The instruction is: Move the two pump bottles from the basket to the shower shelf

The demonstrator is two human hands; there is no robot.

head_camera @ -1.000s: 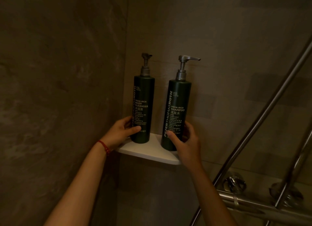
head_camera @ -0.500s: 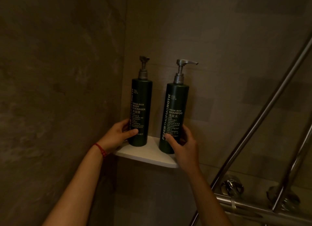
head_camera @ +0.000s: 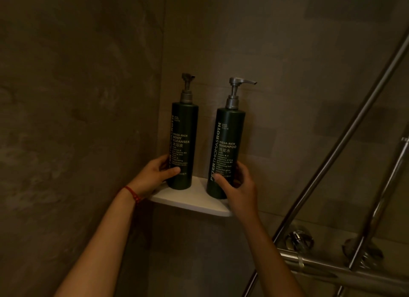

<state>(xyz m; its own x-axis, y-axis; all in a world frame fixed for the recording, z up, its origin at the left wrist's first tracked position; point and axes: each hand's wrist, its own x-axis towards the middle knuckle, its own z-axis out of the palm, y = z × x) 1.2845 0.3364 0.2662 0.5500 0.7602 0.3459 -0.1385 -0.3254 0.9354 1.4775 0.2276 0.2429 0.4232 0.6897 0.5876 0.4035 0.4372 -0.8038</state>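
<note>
So, two dark green pump bottles, both upright on the white corner shelf (head_camera: 188, 202): the body cleanser bottle (head_camera: 183, 148) toward the back corner, the shampoo bottle (head_camera: 228, 155) near the front right edge. The left hand (head_camera: 155, 175) wraps the cleanser's base, the right hand (head_camera: 240, 186) wraps the shampoo's. One red wrist string (head_camera: 132, 193). Chrome shower rails (head_camera: 345, 141) to the right.

Standing on one white corner shelf (head_camera: 188, 202): two dark pump bottles, one body cleanser (head_camera: 183, 146) and one shampoo (head_camera: 228, 150). Gripping them: two hands, left (head_camera: 155, 175) and right (head_camera: 240, 188). Circling one wrist: one red string bracelet (head_camera: 132, 193).
</note>
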